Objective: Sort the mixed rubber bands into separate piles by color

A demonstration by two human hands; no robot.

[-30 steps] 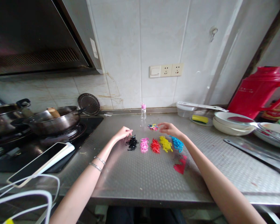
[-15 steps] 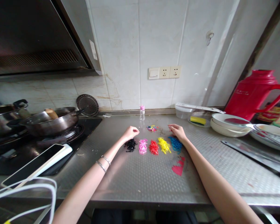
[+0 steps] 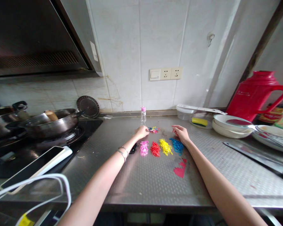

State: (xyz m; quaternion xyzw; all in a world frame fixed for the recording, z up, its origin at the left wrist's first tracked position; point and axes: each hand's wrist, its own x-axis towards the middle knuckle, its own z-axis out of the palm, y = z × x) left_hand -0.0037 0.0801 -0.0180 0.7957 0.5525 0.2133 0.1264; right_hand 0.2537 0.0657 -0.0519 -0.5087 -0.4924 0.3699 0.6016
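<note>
My left hand (image 3: 141,132), fingers bent together, is at the left edge of a small mixed-colour pile (image 3: 153,129) of what look like rubber bands. Anything between those fingertips is too small to make out. To the right, my right hand (image 3: 181,134) rests over the counter with fingers partly stretched and apart, beside a blue pile (image 3: 177,146). Sorted by colour, a yellow pile (image 3: 165,147), a red pile (image 3: 155,149) and a pink pile (image 3: 144,148) lie in a row. A black pile (image 3: 133,148) is partly hidden behind my left wrist.
A small clear bottle (image 3: 143,116) with a pink cap stands behind the piles. A torn red scrap (image 3: 180,169) lies in front. To the left are a phone (image 3: 35,168), white cable and a pan (image 3: 54,124); to the right, bowls (image 3: 231,130), a knife (image 3: 254,157) and a red flask (image 3: 254,94).
My left hand has moved right, from above the black pile to the mixed pile, and its forearm now covers part of the black pile. My right hand has barely moved.
</note>
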